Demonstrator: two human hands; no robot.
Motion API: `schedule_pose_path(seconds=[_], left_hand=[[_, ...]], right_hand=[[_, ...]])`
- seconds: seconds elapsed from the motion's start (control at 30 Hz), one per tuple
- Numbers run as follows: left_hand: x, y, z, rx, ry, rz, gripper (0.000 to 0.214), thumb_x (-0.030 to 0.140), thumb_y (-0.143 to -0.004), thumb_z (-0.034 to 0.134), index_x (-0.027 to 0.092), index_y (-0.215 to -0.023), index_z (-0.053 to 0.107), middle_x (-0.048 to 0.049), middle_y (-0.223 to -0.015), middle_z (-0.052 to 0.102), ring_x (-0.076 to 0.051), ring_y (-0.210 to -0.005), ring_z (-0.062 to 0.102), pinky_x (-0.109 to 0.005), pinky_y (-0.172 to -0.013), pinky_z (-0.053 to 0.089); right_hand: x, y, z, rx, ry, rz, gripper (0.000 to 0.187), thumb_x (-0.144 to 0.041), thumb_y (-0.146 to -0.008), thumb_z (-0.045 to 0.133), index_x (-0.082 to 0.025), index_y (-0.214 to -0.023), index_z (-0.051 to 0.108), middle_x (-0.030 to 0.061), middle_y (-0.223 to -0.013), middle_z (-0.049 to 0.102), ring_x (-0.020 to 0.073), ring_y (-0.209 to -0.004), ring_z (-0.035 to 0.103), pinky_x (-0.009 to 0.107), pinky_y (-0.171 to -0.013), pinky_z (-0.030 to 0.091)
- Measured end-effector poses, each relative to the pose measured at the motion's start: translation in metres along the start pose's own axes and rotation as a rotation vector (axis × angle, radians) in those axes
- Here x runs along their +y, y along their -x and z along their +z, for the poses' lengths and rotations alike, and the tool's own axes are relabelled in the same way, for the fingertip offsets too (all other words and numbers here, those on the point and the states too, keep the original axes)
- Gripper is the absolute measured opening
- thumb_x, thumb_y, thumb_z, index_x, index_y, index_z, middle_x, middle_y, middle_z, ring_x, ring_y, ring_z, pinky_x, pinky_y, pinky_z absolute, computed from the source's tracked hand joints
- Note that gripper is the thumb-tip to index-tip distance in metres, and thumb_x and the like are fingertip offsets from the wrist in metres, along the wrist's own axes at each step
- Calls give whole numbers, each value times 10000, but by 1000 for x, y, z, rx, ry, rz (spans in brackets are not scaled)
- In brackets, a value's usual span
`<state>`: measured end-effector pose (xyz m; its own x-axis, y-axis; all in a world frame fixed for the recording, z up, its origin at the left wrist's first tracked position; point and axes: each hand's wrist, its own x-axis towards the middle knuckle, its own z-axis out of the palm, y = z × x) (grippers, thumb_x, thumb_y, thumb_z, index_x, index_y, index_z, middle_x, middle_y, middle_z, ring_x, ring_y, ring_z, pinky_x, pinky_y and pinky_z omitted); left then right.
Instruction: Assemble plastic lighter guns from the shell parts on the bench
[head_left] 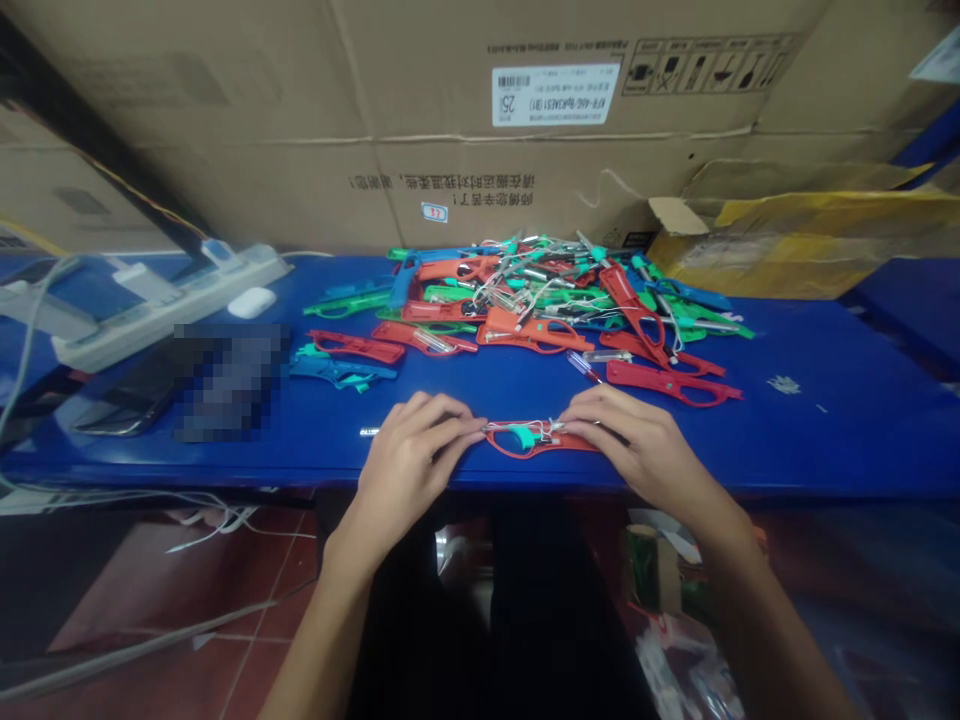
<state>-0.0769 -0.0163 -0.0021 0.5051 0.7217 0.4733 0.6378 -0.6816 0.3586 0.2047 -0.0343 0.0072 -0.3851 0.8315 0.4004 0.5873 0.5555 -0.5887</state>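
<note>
Near the table's front edge lies a red-orange plastic handle shell (pixel 514 447) with a finger loop at its left end. A teal trigger-like piece (pixel 523 436) sits in it, and thin white wires (pixel 517 424) run over the top. My left hand (pixel 420 440) has thumb and forefinger pinched at the wires' left end, by the loop. My right hand (pixel 634 435) pinches the wires at the other end, where a small pale piece shows, and covers the shell's right part. A blue-and-white screwdriver-like tool (pixel 583 367) lies just beyond my right hand.
Behind my hands is a pile of red, green and blue shells (pixel 540 295) with wires and metal tubes. A power strip (pixel 172 310), white earphone case (pixel 252 302) and dark phone (pixel 124 400) lie left. Cardboard boxes (pixel 300 120) stand behind; small pale bits (pixel 784 384) lie right.
</note>
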Motion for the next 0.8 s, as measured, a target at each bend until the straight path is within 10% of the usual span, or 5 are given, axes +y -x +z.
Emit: schedule_pose_path(seconds=[0.8], left_hand=[[0, 1, 1, 8, 13, -6, 184, 295, -1034, 580, 248, -1081, 752, -36, -1025, 717, -181, -866, 567, -350, -745, 395]], right_hand=[[-1, 8, -3, -49, 171, 10, 195, -322, -1047, 530, -241, -1130, 686, 88, -1140, 682, 231, -1050, 634, 403, -930, 529]])
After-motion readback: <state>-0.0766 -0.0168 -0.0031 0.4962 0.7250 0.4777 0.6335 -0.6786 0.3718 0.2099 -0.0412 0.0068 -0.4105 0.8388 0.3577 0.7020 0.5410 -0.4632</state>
